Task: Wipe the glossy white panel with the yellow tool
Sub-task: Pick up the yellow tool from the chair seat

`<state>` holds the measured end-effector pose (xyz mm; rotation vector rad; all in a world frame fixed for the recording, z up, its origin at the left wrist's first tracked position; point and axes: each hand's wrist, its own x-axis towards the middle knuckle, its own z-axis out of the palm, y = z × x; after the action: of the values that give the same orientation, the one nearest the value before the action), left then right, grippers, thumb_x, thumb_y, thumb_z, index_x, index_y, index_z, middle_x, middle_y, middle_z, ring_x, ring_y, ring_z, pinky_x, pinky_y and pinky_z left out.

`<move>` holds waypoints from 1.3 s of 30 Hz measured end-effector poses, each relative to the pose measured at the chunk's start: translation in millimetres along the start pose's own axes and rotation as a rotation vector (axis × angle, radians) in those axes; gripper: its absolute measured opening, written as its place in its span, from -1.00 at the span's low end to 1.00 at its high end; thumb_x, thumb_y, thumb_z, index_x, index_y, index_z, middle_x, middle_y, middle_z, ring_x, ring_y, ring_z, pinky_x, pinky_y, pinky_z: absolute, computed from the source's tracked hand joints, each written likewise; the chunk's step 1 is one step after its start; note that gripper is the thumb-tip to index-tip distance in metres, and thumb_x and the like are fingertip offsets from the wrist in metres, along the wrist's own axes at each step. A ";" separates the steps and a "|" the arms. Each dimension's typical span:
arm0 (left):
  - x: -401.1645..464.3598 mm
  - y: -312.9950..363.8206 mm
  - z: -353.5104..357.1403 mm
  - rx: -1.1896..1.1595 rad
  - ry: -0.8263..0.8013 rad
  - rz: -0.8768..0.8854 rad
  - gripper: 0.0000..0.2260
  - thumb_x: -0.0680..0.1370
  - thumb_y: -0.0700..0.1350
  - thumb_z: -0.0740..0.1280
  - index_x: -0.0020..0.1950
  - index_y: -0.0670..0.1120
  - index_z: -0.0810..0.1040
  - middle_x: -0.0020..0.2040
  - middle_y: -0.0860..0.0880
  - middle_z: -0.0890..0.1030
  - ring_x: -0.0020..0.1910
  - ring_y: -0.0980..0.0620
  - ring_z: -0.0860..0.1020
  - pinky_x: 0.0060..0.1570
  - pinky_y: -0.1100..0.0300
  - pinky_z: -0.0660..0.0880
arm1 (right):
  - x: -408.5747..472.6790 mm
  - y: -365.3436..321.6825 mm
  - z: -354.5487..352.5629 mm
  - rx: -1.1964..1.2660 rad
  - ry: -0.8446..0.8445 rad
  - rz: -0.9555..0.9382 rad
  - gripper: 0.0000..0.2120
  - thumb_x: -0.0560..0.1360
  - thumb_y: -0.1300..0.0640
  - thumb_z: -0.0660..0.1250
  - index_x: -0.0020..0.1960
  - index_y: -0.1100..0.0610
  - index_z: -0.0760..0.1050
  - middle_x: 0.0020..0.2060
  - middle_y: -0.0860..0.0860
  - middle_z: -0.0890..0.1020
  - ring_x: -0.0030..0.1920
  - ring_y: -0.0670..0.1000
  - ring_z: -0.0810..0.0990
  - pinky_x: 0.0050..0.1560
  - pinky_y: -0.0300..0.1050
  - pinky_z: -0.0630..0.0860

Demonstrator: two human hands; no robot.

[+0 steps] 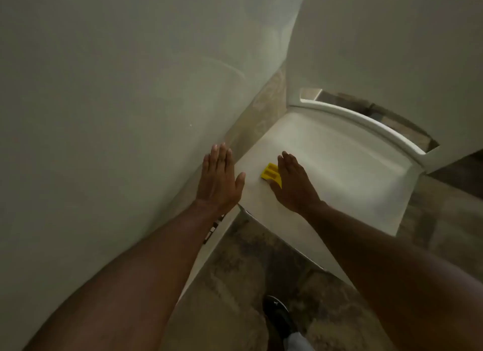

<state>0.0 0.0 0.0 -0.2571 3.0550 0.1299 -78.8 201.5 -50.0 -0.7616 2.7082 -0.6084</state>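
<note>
The glossy white panel [104, 115] fills the left of the view and leans away from me. My left hand [218, 180] lies flat against its lower right edge, fingers straight and together, holding nothing. The yellow tool [270, 173], a small flat plastic piece with slots, rests on the white chair seat [352, 173]. My right hand [295, 183] is spread flat just right of the tool and covers its right end. The thumb sits below the tool, and the fingers are not curled around it.
The white chair has a tall backrest [392, 50] rising at the upper right, close beside the panel. Below is a mottled brown floor [248, 272], with my dark shoe [278, 316] at the bottom centre.
</note>
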 end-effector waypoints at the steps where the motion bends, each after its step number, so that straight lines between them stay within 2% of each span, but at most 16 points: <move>1: 1.2 0.4 7.8 0.006 -0.016 -0.004 -0.33 0.73 0.10 0.06 0.67 -0.29 -0.09 0.69 -0.29 -0.09 0.68 -0.25 -0.15 0.66 -0.12 -0.19 | 1.2 4.5 6.0 0.000 -0.016 0.027 -0.29 0.66 -0.15 0.10 0.61 0.21 -0.07 0.61 0.15 -0.05 0.61 0.13 -0.10 0.60 0.08 -0.03; 6: -1.3 0.2 38.2 -0.015 -0.153 0.044 -0.32 0.74 0.11 0.04 0.67 -0.27 -0.15 0.69 -0.28 -0.16 0.68 -0.23 -0.21 0.64 -0.09 -0.25 | 4.7 24.1 27.1 -0.039 -0.121 0.126 -0.28 0.64 -0.19 0.12 0.62 0.14 -0.06 0.61 0.15 -0.03 0.60 0.18 -0.02 0.57 0.19 0.03; 10: -8.5 -0.6 44.0 -0.029 -0.163 0.053 -0.32 0.74 0.10 0.05 0.67 -0.27 -0.16 0.69 -0.28 -0.17 0.68 -0.23 -0.22 0.63 -0.07 -0.28 | 5.6 30.2 28.6 -0.072 -0.157 0.133 -0.29 0.62 -0.08 0.22 0.61 0.13 -0.03 0.58 0.19 0.09 0.55 0.23 0.15 0.50 0.20 0.20; 12: -12.9 -0.4 42.8 -0.028 -0.166 0.050 -0.32 0.74 0.10 0.04 0.67 -0.27 -0.16 0.69 -0.28 -0.16 0.68 -0.22 -0.21 0.63 -0.06 -0.28 | 5.4 32.1 27.9 -0.113 -0.132 0.108 -0.33 0.60 0.03 0.23 0.61 0.11 0.02 0.51 0.20 0.24 0.43 0.27 0.31 0.36 0.18 0.36; 14: -18.4 -2.0 38.0 -0.015 -0.163 0.037 -0.33 0.74 0.10 0.04 0.67 -0.26 -0.15 0.69 -0.27 -0.15 0.68 -0.21 -0.20 0.63 -0.06 -0.27 | 3.4 29.4 25.5 -0.127 -0.117 0.098 -0.35 0.58 0.07 0.23 0.59 0.04 0.06 0.39 0.20 0.35 0.28 0.29 0.41 0.21 0.16 0.43; 16: -25.3 -4.1 30.6 -0.006 -0.149 0.019 -0.33 0.74 0.10 0.05 0.67 -0.26 -0.13 0.69 -0.27 -0.14 0.69 -0.22 -0.18 0.64 -0.07 -0.25 | -0.9 20.1 22.9 -0.100 -0.098 0.087 -0.35 0.55 0.07 0.25 0.58 -0.02 0.09 0.29 0.21 0.36 0.20 0.29 0.42 0.13 0.13 0.43; 20: -41.4 -13.9 4.4 0.044 -0.082 -0.003 -0.33 0.73 0.10 0.05 0.68 -0.26 -0.12 0.69 -0.28 -0.12 0.68 -0.23 -0.17 0.66 -0.11 -0.19 | -11.7 -14.0 12.0 -0.018 -0.008 -0.030 -0.34 0.54 0.04 0.30 0.58 0.02 0.13 0.24 0.26 0.36 0.15 0.28 0.40 0.05 0.02 0.43; 24: -60.7 -28.7 -38.1 0.072 0.067 -0.026 -0.33 0.72 0.07 0.08 0.67 -0.28 -0.07 0.69 -0.30 -0.06 0.68 -0.27 -0.14 0.64 -0.11 -0.20 | -18.3 -66.3 -9.4 0.100 0.082 -0.137 -0.33 0.55 0.02 0.33 0.57 0.03 0.11 0.23 0.24 0.41 0.11 0.18 0.44 -0.04 -0.12 0.38; 27: -80.3 -40.0 -80.8 0.127 0.197 -0.032 -0.34 0.71 0.07 0.10 0.67 -0.29 -0.04 0.68 -0.31 -0.03 0.68 -0.28 -0.11 0.64 -0.11 -0.20 | -25.3 -110.4 -33.1 0.161 0.158 -0.225 -0.32 0.55 0.00 0.36 0.57 0.05 0.13 0.27 0.24 0.42 0.14 0.16 0.47 -0.02 -0.13 0.45; 33: -136.7 -68.1 -187.4 0.263 0.537 -0.057 -0.36 0.68 0.06 0.07 0.63 -0.34 0.13 0.65 -0.35 0.14 0.66 -0.33 0.07 0.63 -0.22 0.09 | -42.4 -209.2 -92.5 0.249 0.370 -0.465 -0.28 0.51 0.07 0.44 0.57 0.10 0.18 0.24 0.24 0.45 0.06 0.13 0.52 -0.09 -0.16 0.48; 36: -174.4 -84.3 -242.0 0.310 0.666 -0.080 -0.37 0.69 0.07 0.06 0.63 -0.35 0.16 0.64 -0.36 0.15 0.65 -0.34 0.08 0.63 -0.24 0.11 | -56.3 -263.9 -122.2 0.330 0.475 -0.559 -0.29 0.50 0.09 0.44 0.56 0.09 0.19 0.25 0.21 0.43 0.07 0.10 0.49 -0.12 -0.11 0.55; 39: -218.9 -104.3 -296.9 0.357 0.796 -0.111 -0.38 0.70 0.06 0.07 0.62 -0.36 0.18 0.64 -0.37 0.16 0.65 -0.35 0.08 0.62 -0.26 0.12 | -74.0 -319.9 -149.5 0.396 0.579 -0.671 -0.27 0.50 0.10 0.44 0.57 0.09 0.17 0.25 0.17 0.41 0.07 0.01 0.44 -0.12 -0.21 0.47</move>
<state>213.4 -93.4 304.3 -0.5637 3.7182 -0.6796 68.4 42.2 238.2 -1.5779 2.5886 -1.6790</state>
